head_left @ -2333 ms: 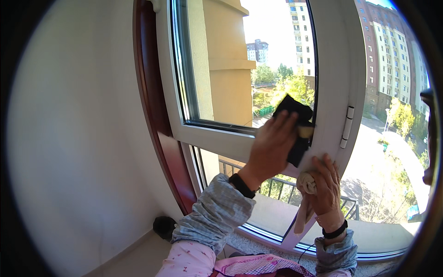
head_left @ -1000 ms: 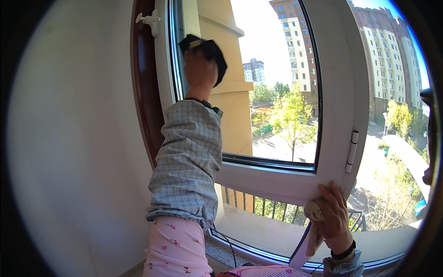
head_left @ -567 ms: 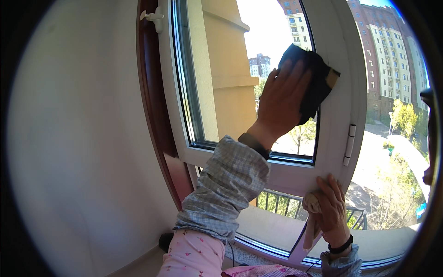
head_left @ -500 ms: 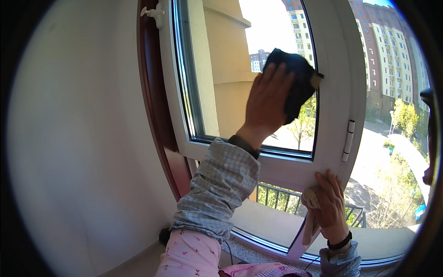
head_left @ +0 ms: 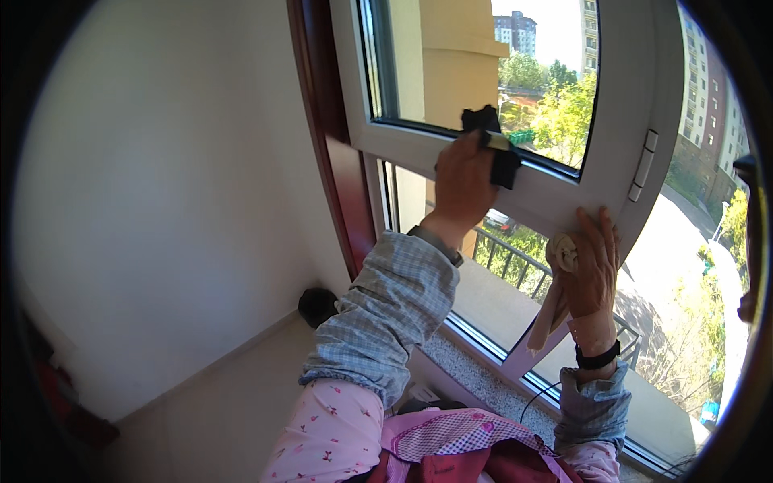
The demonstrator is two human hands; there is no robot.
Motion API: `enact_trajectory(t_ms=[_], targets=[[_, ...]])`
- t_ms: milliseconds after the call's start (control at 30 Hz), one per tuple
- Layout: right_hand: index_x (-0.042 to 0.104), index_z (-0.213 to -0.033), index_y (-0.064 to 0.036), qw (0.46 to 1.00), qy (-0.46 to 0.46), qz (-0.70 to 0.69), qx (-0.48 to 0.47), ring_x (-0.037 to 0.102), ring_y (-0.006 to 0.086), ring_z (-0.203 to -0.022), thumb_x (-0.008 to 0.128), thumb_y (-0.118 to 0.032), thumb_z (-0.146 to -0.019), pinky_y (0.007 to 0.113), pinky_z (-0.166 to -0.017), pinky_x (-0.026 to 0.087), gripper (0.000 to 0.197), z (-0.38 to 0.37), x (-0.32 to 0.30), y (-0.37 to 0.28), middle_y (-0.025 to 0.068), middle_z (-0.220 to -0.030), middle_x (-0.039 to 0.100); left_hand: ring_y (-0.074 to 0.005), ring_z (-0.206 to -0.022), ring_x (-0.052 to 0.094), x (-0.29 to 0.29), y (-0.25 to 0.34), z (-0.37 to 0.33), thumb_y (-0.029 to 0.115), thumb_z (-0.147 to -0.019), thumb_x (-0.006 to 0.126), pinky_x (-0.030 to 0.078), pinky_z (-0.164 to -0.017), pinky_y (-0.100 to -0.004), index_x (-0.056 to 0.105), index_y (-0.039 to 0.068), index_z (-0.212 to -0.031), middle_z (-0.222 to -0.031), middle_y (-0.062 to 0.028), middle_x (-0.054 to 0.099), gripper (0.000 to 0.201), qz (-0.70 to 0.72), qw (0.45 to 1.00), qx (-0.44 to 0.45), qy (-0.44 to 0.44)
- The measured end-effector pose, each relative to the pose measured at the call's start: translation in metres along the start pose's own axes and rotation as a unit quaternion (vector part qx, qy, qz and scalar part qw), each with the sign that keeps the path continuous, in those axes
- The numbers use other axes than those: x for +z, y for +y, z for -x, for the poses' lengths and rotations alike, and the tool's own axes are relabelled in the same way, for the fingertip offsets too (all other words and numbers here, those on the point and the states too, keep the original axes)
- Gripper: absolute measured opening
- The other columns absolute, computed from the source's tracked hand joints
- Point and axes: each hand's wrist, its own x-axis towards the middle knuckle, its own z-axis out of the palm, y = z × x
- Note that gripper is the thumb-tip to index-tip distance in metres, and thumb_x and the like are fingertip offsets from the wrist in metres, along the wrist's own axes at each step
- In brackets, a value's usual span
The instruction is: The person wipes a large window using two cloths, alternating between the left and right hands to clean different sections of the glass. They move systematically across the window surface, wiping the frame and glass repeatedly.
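Note:
My left hand [head_left: 464,191] is closed on a black cloth [head_left: 506,167], pressing it where the glass pane meets the lower bar of the white window sash [head_left: 543,191]. Part of the cloth sticks up over the glass, and a small pale patch shows on it. Lower and to the right, my right hand [head_left: 596,270] rests against the bottom corner of the sash, fingers pointing up. A bunched beige cloth [head_left: 548,312] is held between its thumb and palm, with one end hanging down.
A metal hinge [head_left: 643,166] sits on the sash's right side. Below run a speckled sill [head_left: 467,372] and an outside railing [head_left: 515,262]. A dark red frame [head_left: 330,153] borders the white wall [head_left: 177,177] at left. Something round and black [head_left: 318,307] lies by the wall's foot.
My left hand has brought the black cloth down from the middle of the glass to its bottom edge. The view has tipped downward; my right hand stays on the sash corner.

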Motion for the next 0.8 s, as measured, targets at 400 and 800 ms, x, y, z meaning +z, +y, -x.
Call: enact_trajectory(t_ms=[400, 800], targets=[[0.064, -0.125, -0.0093, 0.977, 0.081, -0.192, 0.042, 0.059, 0.0336, -0.131, 0.077, -0.018, -0.09, 0.046, -0.107, 0.052, 0.038, 0.041, 0.035, -0.004, 0.011, -0.14, 0.063, -0.0394, -0.105, 0.07, -0.052, 0.016, 0.203, -0.002, -0.084, 0.062, 0.055, -0.089, -0.0444, 0.06, 0.013, -0.131, -0.11, -0.0163, 0.073, 0.049, 0.243, 0.884, -0.259, -0.305], [0.047, -0.151, -0.0061, 0.679, -0.43, -0.556, 0.214, 0.061, 0.0363, -0.124, 0.069, -0.043, -0.097, 0.042, -0.102, 0.051, 0.069, 0.105, 0.164, -0.134, 0.0214, -0.129, 0.063, -0.0214, -0.116, 0.063, -0.081, 0.007, 0.316, 0.037, -0.099, 0.071, 0.048, -0.106, -0.034, 0.043, 0.0, -0.149, -0.129, -0.0119, 0.065, 0.068, 0.52, 0.606, -0.559, -0.224]])
